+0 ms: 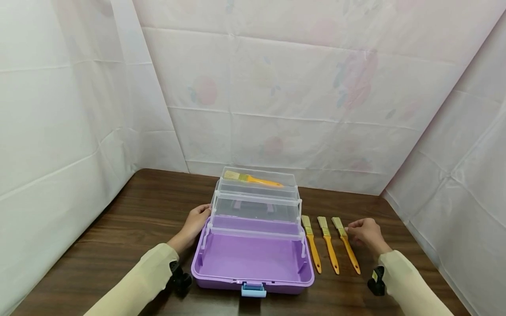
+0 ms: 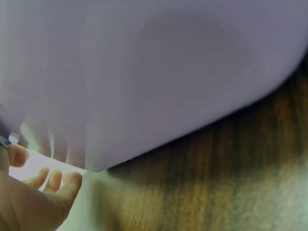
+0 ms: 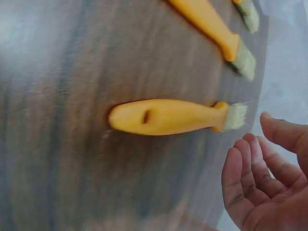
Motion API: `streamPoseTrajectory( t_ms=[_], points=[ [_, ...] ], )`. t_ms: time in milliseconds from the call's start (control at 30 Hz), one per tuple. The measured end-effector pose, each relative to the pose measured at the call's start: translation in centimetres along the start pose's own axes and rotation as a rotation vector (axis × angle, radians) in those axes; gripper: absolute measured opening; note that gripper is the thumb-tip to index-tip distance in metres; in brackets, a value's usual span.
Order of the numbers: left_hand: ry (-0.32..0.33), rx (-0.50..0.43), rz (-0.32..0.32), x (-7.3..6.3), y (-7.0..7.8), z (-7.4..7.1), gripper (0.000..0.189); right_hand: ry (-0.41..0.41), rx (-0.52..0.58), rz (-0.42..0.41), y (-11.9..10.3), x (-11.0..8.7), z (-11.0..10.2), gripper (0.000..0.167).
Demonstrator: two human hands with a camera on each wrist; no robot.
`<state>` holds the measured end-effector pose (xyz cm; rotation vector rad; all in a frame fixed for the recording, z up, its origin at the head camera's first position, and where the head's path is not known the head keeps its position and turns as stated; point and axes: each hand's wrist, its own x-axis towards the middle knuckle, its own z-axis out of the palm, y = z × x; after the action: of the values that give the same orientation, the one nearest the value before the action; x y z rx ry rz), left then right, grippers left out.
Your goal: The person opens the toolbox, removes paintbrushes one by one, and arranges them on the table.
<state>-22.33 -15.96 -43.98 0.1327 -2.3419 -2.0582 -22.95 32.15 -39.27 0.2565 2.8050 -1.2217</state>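
Note:
A purple tool box stands with its lid raised and clear stepped trays spread out over its rear. One paintbrush lies across the topmost tray. To the right of the box, three paintbrushes with yellow handles are lined up on the table, the left one, the middle one and the right one. My left hand rests at the box's left rear side, its fingers loosely bent by the purple wall. Beside the right brush's bristles, my right hand holds nothing, thumb and fingers apart in the right wrist view.
Dark wood-grain table lies under everything. White patterned sheets hang behind it and along both sides. A light blue latch sticks out from the box's front edge.

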Motion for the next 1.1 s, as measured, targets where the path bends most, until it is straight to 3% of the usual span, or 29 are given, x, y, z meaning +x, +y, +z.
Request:
streamPoseTrajectory(
  t_ms=[700, 1100],
  points=[
    [0.013, 0.004, -0.010, 0.1, 0.0, 0.1, 0.041, -0.047, -0.016, -0.174, -6.2, 1.3, 0.1, 0.030],
    [0.018, 0.004, -0.003, 0.2, -0.2, 0.1, 0.041, -0.048, 0.020, -0.179, -9.7, 2.3, 0.7, 0.028]
  ],
)
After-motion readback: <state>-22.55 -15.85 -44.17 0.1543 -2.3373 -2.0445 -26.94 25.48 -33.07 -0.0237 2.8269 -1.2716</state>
